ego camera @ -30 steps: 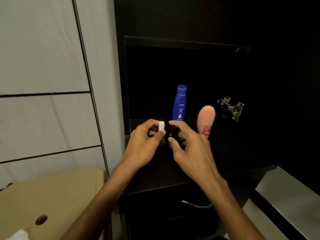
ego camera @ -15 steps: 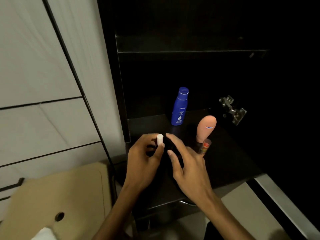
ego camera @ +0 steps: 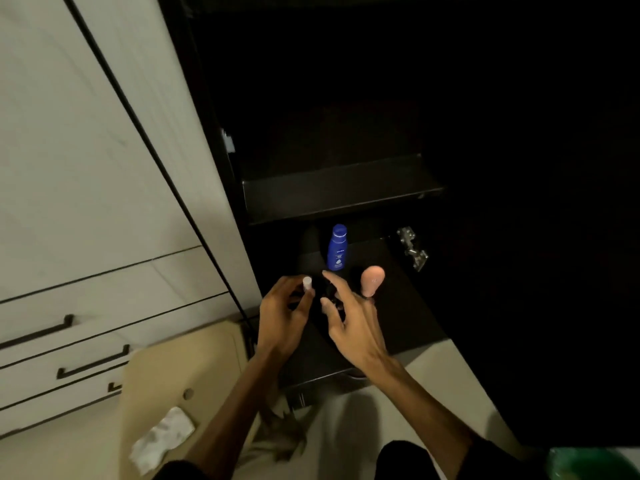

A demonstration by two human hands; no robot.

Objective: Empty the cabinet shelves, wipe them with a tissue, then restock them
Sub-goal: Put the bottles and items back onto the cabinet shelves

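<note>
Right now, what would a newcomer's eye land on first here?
The two hands meeting over the dark lower shelf: the left hand pinches a small white cap, the right hand spreads beside it. Behind them stand a blue lotion bottle and a pink bottle.

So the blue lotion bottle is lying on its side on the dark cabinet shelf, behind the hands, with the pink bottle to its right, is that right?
Not quite. In the head view the blue lotion bottle stands upright, cap up, on the dark cabinet shelf. The rest holds: it is behind the left hand and right hand, with the pink bottle to its right.
</note>
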